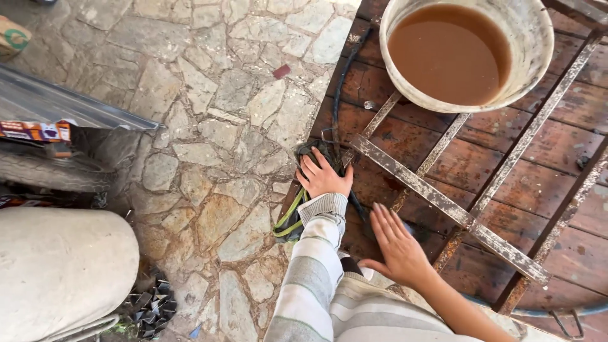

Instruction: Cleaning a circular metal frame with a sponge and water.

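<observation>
My left hand point(325, 177), in a striped sleeve, presses down on a dark crumpled cloth point(312, 151) at the edge of a reddish-brown wooden surface point(570, 107). My right hand point(399, 246) lies flat, fingers spread, on the same wet-looking wood just to the right. A rusty, paint-flecked metal frame of crossing bars point(443, 202) lies on the wood beside both hands. A yellow-green strap point(288, 218) hangs by my left wrist.
A white bucket point(532, 38) of brown muddy water stands on the frame at the top. A black cable point(339, 95) runs along the wood's edge. Stone paving point(209, 126) lies to the left, with a pale rounded object point(57, 266) and metal scraps point(149, 307) at bottom left.
</observation>
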